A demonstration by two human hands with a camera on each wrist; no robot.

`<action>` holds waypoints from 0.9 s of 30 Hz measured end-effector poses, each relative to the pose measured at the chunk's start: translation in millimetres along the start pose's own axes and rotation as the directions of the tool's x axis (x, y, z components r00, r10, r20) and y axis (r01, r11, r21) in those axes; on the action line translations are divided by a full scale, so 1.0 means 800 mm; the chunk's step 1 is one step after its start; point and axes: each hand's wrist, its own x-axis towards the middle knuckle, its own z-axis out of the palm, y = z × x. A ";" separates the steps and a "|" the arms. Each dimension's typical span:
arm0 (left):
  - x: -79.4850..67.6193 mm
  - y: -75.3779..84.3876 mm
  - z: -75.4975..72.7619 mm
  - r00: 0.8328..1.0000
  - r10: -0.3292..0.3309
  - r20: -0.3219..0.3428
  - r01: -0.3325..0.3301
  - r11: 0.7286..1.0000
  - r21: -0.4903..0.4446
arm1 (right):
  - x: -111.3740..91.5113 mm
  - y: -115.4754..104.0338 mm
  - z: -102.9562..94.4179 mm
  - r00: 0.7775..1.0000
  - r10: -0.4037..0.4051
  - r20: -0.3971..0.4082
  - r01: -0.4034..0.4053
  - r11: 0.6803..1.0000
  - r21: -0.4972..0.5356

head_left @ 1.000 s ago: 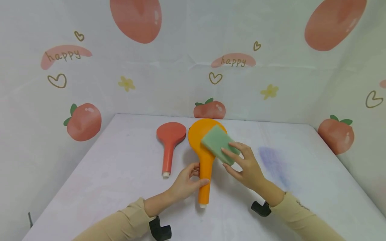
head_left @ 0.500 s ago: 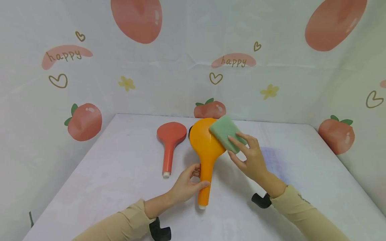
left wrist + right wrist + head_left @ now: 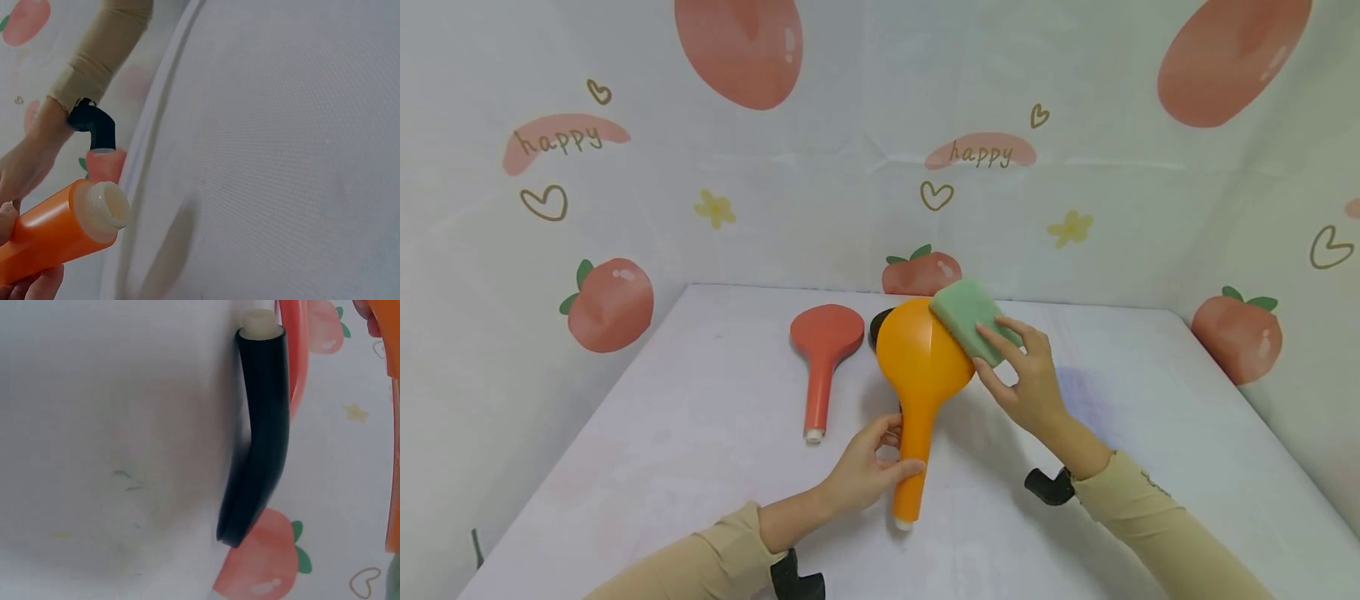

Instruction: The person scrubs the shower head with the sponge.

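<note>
My left hand point(image 3: 868, 471) grips the handle of an orange shower head point(image 3: 925, 358), fingers behind and thumb across the front. It is tilted, round end up. The left wrist view shows its white threaded end point(image 3: 111, 205) close by. My right hand point(image 3: 1030, 387) pinches a pale green sponge point(image 3: 966, 312) between thumb and fingers. The sponge lies against the upper right rim of the shower head. Only a corner of the sponge point(image 3: 394, 575) enters the right wrist view.
A red shower head point(image 3: 827, 333) lies on the white table point(image 3: 700, 400) to the left. Mostly hidden behind the orange one is a black shower head point(image 3: 879, 323), seen whole lengthwise in the right wrist view. A printed cloth backdrop point(image 3: 820, 192) stands behind the table.
My right hand has moved the sponge up and right, from the face of the orange shower head to its rim. My left hand has shifted the shower head slightly right and toward me.
</note>
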 end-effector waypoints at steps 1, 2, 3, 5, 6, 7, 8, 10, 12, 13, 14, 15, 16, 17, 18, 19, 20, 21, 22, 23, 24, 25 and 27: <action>-0.001 0.001 0.001 1.000 0.000 0.006 0.000 1.000 -0.001 | 0.001 -0.001 0.000 1.000 -0.001 0.005 0.001 1.000 0.008; -0.002 0.001 0.001 1.000 0.001 0.011 -0.001 1.000 -0.001 | 0.001 -0.002 0.000 1.000 -0.012 0.015 0.012 1.000 0.012; -0.002 0.002 0.001 1.000 0.001 0.015 -0.001 1.000 -0.002 | 0.002 -0.004 0.001 0.999 -0.026 0.024 0.025 1.000 0.015; -0.003 0.002 0.002 1.000 -0.006 0.018 0.006 1.000 -0.003 | 0.004 -0.007 0.002 0.998 -0.060 0.036 0.059 0.998 0.028; -0.003 0.002 0.003 1.000 -0.009 0.019 0.010 1.000 -0.006 | 0.005 -0.007 0.002 0.997 -0.071 0.037 0.070 0.997 0.032; -0.003 0.003 0.003 1.000 -0.012 0.019 0.012 1.000 -0.008 | 0.006 -0.007 0.002 0.997 -0.068 0.036 0.067 0.997 0.028; -0.003 0.003 0.003 1.000 -0.012 0.020 0.012 1.000 -0.012 | 0.008 -0.006 0.002 0.998 -0.059 0.032 0.059 0.998 0.022; -0.003 0.003 0.003 1.000 -0.013 0.019 0.014 1.000 -0.017 | 0.011 -0.002 0.001 1.000 -0.020 0.009 0.020 1.000 0.022; -0.004 0.004 0.003 1.000 -0.005 0.020 0.006 1.000 -0.019 | 0.014 0.002 -0.001 0.999 0.047 -0.004 -0.047 0.999 0.021; -0.004 0.004 0.003 1.000 -0.004 0.019 0.005 1.000 -0.018 | 0.015 0.004 -0.002 0.997 0.082 -0.006 -0.082 0.996 0.022; -0.004 0.004 0.003 1.000 -0.003 0.020 0.003 1.000 -0.016 | 0.017 0.006 -0.002 0.994 0.111 -0.005 -0.111 0.994 0.024; -0.004 0.004 0.003 1.000 -0.002 0.019 0.002 1.000 -0.013 | 0.018 0.007 -0.003 0.991 0.132 -0.004 -0.132 0.991 0.027; -0.004 0.003 0.003 1.000 -0.001 0.018 0.001 1.000 -0.009 | 0.019 0.006 -0.003 0.989 0.149 0.004 -0.149 0.988 0.028; -0.004 0.003 0.004 1.000 0.000 0.017 0.001 1.000 -0.006 | 0.020 0.006 -0.003 0.988 0.154 0.013 -0.155 0.988 0.028; -0.004 0.002 0.004 1.000 0.003 0.017 -0.003 1.000 -0.005 | 0.022 0.004 -0.002 0.988 0.150 0.022 -0.151 0.988 0.031; -0.004 0.002 0.005 1.000 0.008 0.017 -0.008 1.000 -0.004 | 0.023 0.003 -0.001 0.990 0.137 0.030 -0.138 0.990 0.033; -0.005 0.001 0.005 1.000 0.016 0.018 -0.016 1.000 -0.003 | 0.024 0.001 -0.001 0.992 0.120 0.039 -0.122 0.992 0.037; -0.005 0.001 0.006 0.999 0.026 0.018 -0.026 1.000 -0.002 | 0.026 0.000 0.000 0.994 0.099 0.042 -0.101 0.994 0.043; -0.005 0.000 0.006 0.999 0.034 0.018 -0.034 0.999 0.000 | 0.027 -0.001 0.001 0.996 0.080 0.043 -0.082 0.996 0.045; -0.005 0.000 0.006 0.999 0.045 0.019 -0.045 0.999 -0.001 | 0.028 -0.002 0.001 0.997 0.062 0.043 -0.064 0.997 0.047; -0.005 0.000 0.006 0.998 0.053 0.019 -0.054 0.999 0.002 | 0.030 -0.002 0.001 0.998 0.051 0.039 -0.053 0.998 0.045; -0.006 0.000 0.006 0.998 0.057 0.019 -0.057 0.998 0.003 | 0.031 -0.002 0.001 0.998 0.047 0.031 -0.048 0.998 0.040; -0.006 0.001 0.006 0.998 0.063 0.018 -0.063 0.998 0.005 | 0.035 0.000 0.000 0.998 0.060 0.013 -0.061 0.998 0.029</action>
